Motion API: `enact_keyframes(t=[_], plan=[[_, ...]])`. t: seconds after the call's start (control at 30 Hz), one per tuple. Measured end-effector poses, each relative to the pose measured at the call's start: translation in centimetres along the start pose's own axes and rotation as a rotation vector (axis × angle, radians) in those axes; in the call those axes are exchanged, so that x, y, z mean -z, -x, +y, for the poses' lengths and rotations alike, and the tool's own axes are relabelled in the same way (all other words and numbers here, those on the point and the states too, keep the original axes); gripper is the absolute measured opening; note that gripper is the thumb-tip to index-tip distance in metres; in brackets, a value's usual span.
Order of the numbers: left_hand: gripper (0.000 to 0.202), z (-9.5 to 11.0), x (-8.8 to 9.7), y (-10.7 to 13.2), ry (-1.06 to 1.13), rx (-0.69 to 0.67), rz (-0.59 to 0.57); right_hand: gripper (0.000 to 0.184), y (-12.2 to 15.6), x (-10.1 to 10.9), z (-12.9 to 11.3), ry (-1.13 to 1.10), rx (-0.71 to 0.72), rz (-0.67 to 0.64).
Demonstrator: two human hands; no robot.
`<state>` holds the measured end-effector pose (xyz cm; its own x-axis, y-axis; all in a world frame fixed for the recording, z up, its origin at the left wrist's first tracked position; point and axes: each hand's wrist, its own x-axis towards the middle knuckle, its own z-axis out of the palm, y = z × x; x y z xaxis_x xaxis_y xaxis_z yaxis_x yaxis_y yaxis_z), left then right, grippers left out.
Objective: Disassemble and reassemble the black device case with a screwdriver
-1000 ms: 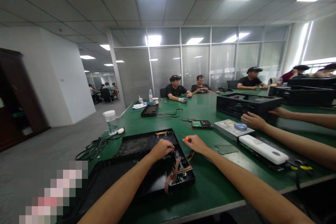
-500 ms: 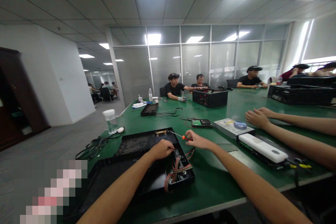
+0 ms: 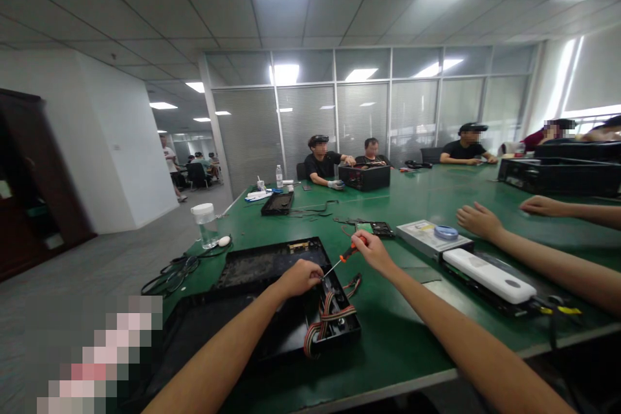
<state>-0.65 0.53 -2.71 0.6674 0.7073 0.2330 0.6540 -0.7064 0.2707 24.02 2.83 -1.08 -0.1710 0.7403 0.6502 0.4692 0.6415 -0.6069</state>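
Note:
My right hand (image 3: pixel 372 250) is wrapped round the red-and-black handle of a screwdriver (image 3: pixel 345 255). Its thin shaft slants down to the left, and the tip ends at the fingertips of my left hand (image 3: pixel 301 277). Those fingers are pinched together over the right side of an open black metal case (image 3: pixel 262 330); whatever is between them is too small to make out. Striped ribbon cables (image 3: pixel 328 314) hang over the case's right edge, just in front of my left hand. A small brass-coloured part (image 3: pixel 298 246) shows at the case's far edge.
On the right stand a silver drive box (image 3: pixel 427 236) and a white elongated device (image 3: pixel 490 277), near a co-worker's arms (image 3: pixel 528 259). A clear jar (image 3: pixel 206 226) and black cables (image 3: pixel 169 273) lie left. Farther back, a person handles a black computer case (image 3: pixel 366 177).
My right hand has tilted the screwdriver upright, bringing its tip from the case's far corner down to my left fingers. Across the table, the black computer case has shifted left.

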Motion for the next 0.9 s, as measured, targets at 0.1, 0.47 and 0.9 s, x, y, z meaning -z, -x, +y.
enact_keyframes(t=[0.1,0.47,0.9], plan=[[0.017,0.0,0.1,0.0,0.019,0.011,0.002,0.026,0.6,-0.1,-0.8,0.121,0.065,-0.024],[0.020,0.0,0.0,-0.1,-0.004,0.019,-0.009,0.035,0.5,0.9,-3.2,0.453,0.237,-0.163],[0.019,0.3,-0.1,0.0,-0.006,0.037,-0.007,0.045,-3.2,0.2,-12.2,0.844,0.227,-0.493]])
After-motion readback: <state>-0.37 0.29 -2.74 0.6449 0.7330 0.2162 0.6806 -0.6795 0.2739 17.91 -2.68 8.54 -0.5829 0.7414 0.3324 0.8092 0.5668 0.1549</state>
